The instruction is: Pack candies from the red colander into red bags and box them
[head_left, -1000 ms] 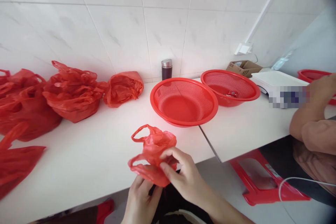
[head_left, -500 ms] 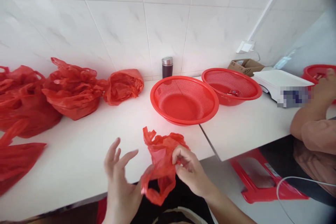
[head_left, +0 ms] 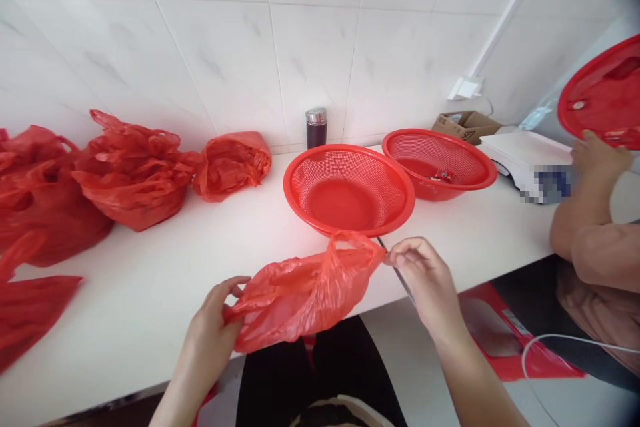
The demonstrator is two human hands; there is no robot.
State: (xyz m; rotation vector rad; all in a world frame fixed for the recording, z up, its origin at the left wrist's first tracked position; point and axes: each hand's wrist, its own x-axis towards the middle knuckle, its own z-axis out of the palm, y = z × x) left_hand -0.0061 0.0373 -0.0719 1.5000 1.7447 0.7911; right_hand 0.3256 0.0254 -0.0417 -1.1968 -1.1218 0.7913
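A thin red plastic bag (head_left: 300, 293) is stretched sideways above the front edge of the white table, between my two hands. My left hand (head_left: 213, 320) grips its left end, with the fingertips partly behind the plastic. At the other end, my right hand (head_left: 423, 280) pinches a corner beside the bag's handle loop. Just behind the bag stands a red perforated basket (head_left: 350, 197), with nothing visible inside.
Several filled red bags (head_left: 135, 180) line the table's left side. A dark flask (head_left: 316, 128) stands by the wall. To the right are a second basket (head_left: 440, 163) with small items, a cardboard box (head_left: 465, 125) and a scale (head_left: 530, 157). A co-worker's hand (head_left: 600, 153) holds a tilted red basket (head_left: 605, 97).
The crumpled bag is now spread wide between my hands. My left hand has closed on it, and my right hand has moved right. The co-worker's basket has been lifted and tilted.
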